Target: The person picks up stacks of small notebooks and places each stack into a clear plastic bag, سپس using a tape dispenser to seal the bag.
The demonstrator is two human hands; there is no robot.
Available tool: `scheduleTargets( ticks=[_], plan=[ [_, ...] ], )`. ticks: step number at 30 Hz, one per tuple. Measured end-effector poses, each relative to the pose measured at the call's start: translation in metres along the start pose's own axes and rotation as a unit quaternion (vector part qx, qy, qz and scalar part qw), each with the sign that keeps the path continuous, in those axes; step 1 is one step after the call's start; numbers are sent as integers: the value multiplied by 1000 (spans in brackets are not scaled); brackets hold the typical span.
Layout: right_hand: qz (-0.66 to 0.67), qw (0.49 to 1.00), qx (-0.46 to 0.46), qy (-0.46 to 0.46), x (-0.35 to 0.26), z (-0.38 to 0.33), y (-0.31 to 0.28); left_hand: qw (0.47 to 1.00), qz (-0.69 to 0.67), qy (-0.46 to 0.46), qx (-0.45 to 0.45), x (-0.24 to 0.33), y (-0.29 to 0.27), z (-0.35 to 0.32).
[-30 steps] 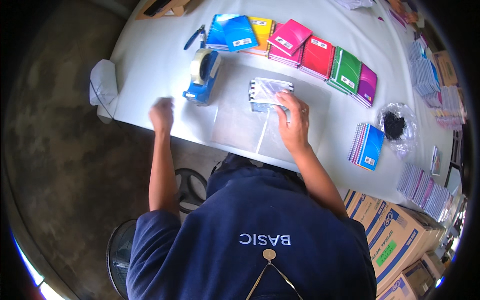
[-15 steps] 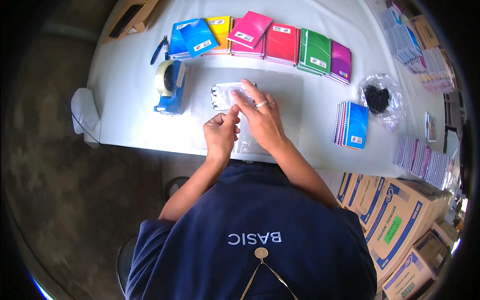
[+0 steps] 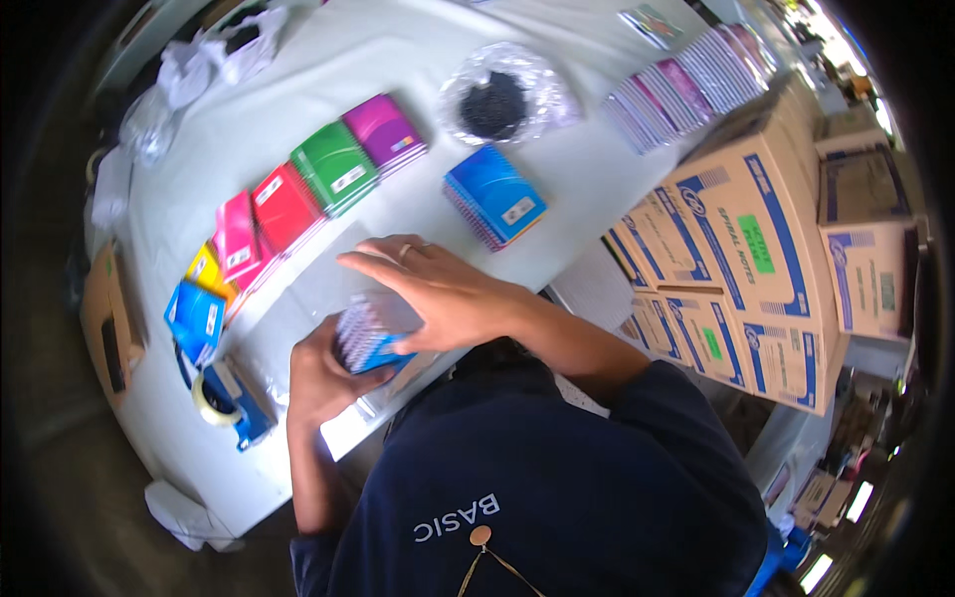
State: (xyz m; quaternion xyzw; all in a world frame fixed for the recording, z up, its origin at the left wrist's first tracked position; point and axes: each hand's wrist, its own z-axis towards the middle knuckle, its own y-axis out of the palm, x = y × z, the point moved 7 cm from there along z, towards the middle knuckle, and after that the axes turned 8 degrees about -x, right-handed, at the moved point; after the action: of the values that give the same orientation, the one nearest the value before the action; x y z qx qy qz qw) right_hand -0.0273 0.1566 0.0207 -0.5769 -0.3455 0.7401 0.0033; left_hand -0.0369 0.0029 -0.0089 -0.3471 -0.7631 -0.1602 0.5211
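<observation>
Fingers of my left hand (image 3: 323,373) are wrapped round a small stack of spiral notebooks (image 3: 366,333), tilted so its wire-bound edges and a blue cover show. Clear plastic seems to lie over the stack, though blur hides its edges. My right hand (image 3: 438,294) hovers over the stack with fingers stretched and thumb apart. The thumb tip is close to the blue cover; whether it touches I cannot tell. Beneath both hands lies a clear sheet (image 3: 284,333) on the white table. A blue tape dispenser (image 3: 244,403) stands left of my left hand.
Blue, yellow, pink, red, green (image 3: 335,167) and purple notebooks form a row beyond my hands. Another blue-topped stack (image 3: 495,194) sits to the right, near a plastic bag of black coils (image 3: 492,104). Cardboard boxes (image 3: 736,259) are piled at the right, with more notebooks (image 3: 686,90) behind.
The view has swung to the right. The notebook stack, earlier flat under my hands, is now tilted in my left hand, which was pinched before. My right hand has lifted off it.
</observation>
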Motion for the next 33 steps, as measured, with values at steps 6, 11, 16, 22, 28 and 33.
scheduleTargets(
  ticks=[6, 11, 16, 22, 28, 33],
  plan=[
    [-283, 923, 219, 142, 13, -107, -178, 795, 417, 394, 199, 162, 69, 64],
    [-526, 739, 394, 148, 73, -236, -330, 826, 353, 409, 162, 176, 97, 95],
    [-510, 737, 407, 178, 156, -271, -350, 843, 382, 338, 173, 129, 106, 121],
    [-299, 829, 456, 122, 152, -195, -229, 972, 83, 36, 216, 18, 61, 165],
    [100, 899, 286, 317, 240, -106, -74, 958, -188, -58, 207, -61, 125, 204],
    [345, 870, 177, 304, 205, -96, -28, 966, -224, -83, 95, -54, 112, 174]
  ],
)
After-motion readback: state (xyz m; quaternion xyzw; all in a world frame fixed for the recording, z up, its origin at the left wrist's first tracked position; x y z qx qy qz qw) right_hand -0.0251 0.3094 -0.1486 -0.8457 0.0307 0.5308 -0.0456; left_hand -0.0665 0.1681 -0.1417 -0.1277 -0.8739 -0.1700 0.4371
